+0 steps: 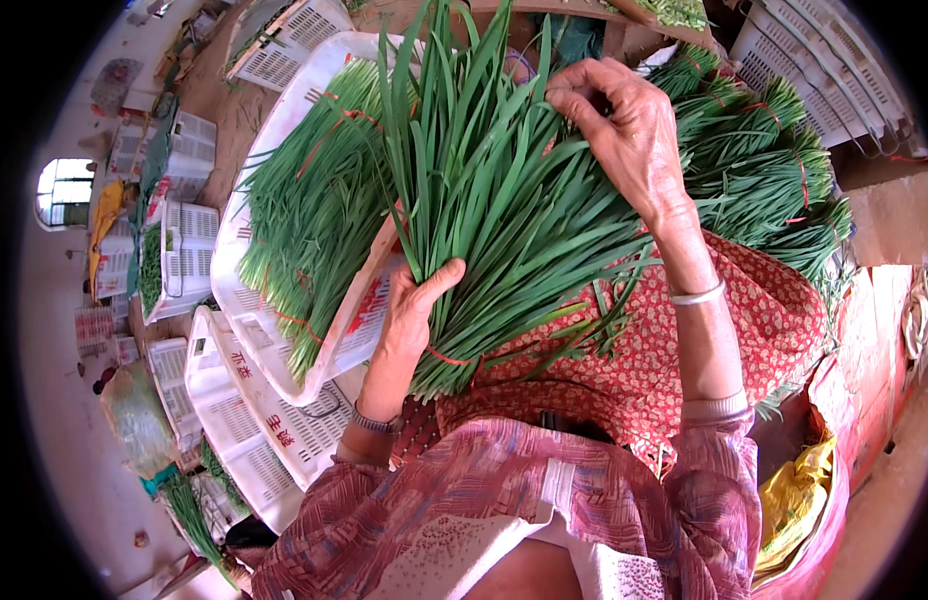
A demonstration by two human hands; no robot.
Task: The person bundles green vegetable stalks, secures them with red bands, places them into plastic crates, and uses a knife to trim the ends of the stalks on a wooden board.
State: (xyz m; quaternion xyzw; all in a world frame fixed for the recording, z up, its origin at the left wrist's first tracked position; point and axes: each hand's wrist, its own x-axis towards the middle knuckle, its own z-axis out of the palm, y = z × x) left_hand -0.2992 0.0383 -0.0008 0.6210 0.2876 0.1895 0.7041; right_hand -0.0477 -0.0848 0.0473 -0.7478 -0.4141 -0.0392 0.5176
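A large loose bunch of garlic chives (484,215) fans out over my lap, its long flat green leaves pointing away from me. My left hand (409,315) is closed around its left side, thumb lying over the leaves. A red tie (449,357) circles the bunch near its lower end. At the upper right of the leaves, my right hand (624,125) is bent into a pinch, with thumb and forefinger close together by the leaf tips. What it pinches is too small to make out. A red floral apron (724,330) lies under the bunch.
Tied chive bundles (314,200) fill a white plastic crate (234,235) at my left. More tied bundles (774,175) are piled at the right. White crates (274,420) stand along the left, another crate (824,70) at the far right. A yellow sack (796,500) sits at the lower right.
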